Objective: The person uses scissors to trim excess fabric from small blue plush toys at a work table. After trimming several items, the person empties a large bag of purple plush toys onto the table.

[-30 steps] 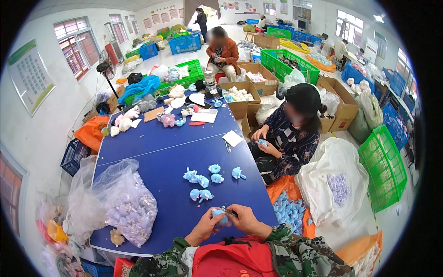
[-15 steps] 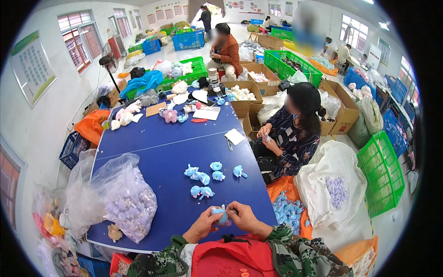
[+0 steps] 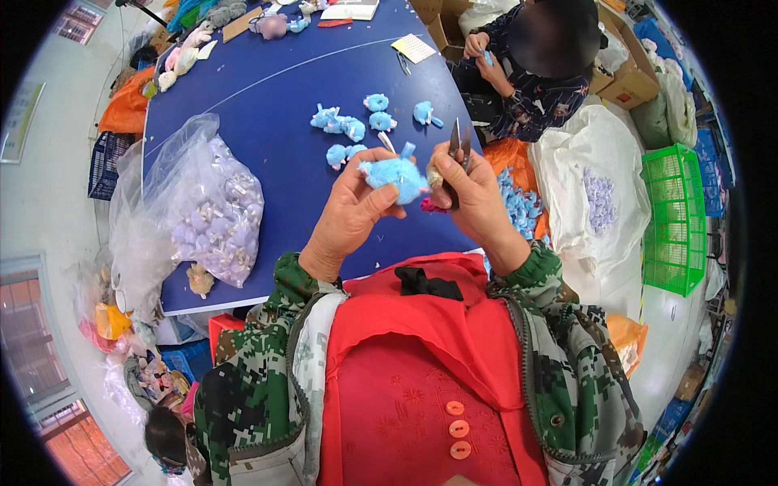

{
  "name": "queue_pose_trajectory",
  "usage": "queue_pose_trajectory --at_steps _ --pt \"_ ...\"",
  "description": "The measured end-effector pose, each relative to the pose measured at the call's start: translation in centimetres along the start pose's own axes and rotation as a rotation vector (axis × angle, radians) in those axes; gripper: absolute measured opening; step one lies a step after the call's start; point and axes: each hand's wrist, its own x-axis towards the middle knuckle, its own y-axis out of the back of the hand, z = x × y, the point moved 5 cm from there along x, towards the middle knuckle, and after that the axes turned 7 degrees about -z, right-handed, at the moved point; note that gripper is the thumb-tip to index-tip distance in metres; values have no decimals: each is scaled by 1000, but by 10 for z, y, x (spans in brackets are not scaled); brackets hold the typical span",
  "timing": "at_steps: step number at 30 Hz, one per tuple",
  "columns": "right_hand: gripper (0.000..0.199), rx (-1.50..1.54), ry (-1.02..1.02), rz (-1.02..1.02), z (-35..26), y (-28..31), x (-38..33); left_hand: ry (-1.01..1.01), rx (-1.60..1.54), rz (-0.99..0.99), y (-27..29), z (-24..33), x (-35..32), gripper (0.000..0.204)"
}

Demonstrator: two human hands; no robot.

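Note:
Above the near edge of the blue table, my left hand [image 3: 344, 215] is closed around a fluffy light-blue plush piece [image 3: 393, 180]. A small blue tab and a white strip stick up from it. A pair of small scissors [image 3: 460, 154] sits in my right hand [image 3: 480, 198], blades pointing up and slightly apart. Something beige and a bit of dark pink show beside those fingers; I cannot tell what they are. Just beyond my hands lie several similar blue plush pieces [image 3: 338, 123], one of them [image 3: 425, 113] apart on the right.
Left on the table [image 3: 284, 235] stands a clear plastic bag [image 3: 215, 215] of lilac plush pieces, a small brown plush [image 3: 199, 279] beside it. A co-worker [image 3: 535, 73] sits across at the right. White sack [image 3: 596, 154], green crate [image 3: 674, 219] and blue pieces [image 3: 519, 202] lie on that side.
The view has tilted down toward my lap. Both hands now appear higher and further apart, the plush piece turned in my left hand. The scissors' blades now show plainly in my right hand.

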Motion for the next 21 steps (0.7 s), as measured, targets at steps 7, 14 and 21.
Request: queue_pose_trajectory --at_steps 7,14,21 --pt "29 -847 212 32 -14 -2 -16 -73 70 27 2 6 0 43" --pt "28 -1285 393 -22 -20 -21 -18 -98 87 54 5 4 -2 44" --pt "25 -1368 443 -13 -19 -24 -17 -68 115 91 6 0 -5 45"
